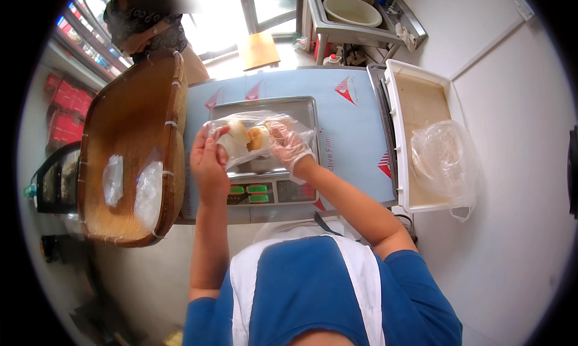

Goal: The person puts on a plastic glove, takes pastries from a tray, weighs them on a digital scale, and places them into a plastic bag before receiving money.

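Observation:
My left hand (210,154), bare, grips the left edge of a clear plastic bag (235,158) between thumb and fingers. Several pale, golden-brown pieces that look like buns or pastry (258,137) lie inside the bag. My right hand (289,143), in a thin clear plastic glove, is at the bag's right side with its fingers around one of the pieces. Both hands are above the steel pan of a digital scale (311,109), whose green displays (257,189) are lit. The palm side of my right hand is hidden.
At the left stands a large woven bamboo tray (131,107) holding plastic bags (113,180). A white plastic crate (399,165) with a crumpled clear bag (445,158) is at the right. Beyond the film-covered table (356,134) are a sink with a basin (352,11) and a person (149,30).

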Motion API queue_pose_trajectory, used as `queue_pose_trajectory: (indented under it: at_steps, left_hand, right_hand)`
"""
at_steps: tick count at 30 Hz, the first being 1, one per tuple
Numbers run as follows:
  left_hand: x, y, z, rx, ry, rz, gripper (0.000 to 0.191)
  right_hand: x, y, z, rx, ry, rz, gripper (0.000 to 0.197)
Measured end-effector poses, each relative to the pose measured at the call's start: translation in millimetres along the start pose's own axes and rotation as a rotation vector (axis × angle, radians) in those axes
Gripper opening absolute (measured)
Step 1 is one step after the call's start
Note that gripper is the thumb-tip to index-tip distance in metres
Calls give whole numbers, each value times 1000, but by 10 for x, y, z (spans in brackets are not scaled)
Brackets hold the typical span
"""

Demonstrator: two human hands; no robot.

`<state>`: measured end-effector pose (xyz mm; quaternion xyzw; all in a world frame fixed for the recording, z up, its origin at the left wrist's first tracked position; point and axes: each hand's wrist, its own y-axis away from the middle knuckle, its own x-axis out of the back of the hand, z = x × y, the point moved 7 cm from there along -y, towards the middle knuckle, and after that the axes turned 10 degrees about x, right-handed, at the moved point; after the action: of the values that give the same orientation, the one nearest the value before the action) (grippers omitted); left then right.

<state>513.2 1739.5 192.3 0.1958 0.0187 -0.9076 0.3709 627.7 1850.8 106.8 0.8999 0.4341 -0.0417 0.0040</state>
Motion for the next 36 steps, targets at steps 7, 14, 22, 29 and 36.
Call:
queue_pose_trajectory:
  at_steps: [7,14,22,29,36]
  left_hand:
    - [441,-139,-106,35,23,22,30]
    - [503,-182,-143,29,-41,78,35]
    - [436,-166,-49,41,-142,148,34]
    - [373,-49,-72,55,-101,136,34]
    - [476,-168,-163,94,48,27,33]
  right_hand:
    - [1043,1245,-681,536,859,196,32]
    - [3776,2541,-847,-222,975,1090,18]
    - [3655,1917,238,-375,1166,275,33]
    - [3949,2125,-327,-181,866,747,45]
    - [3151,2433,-917,599,-1026,785,49]
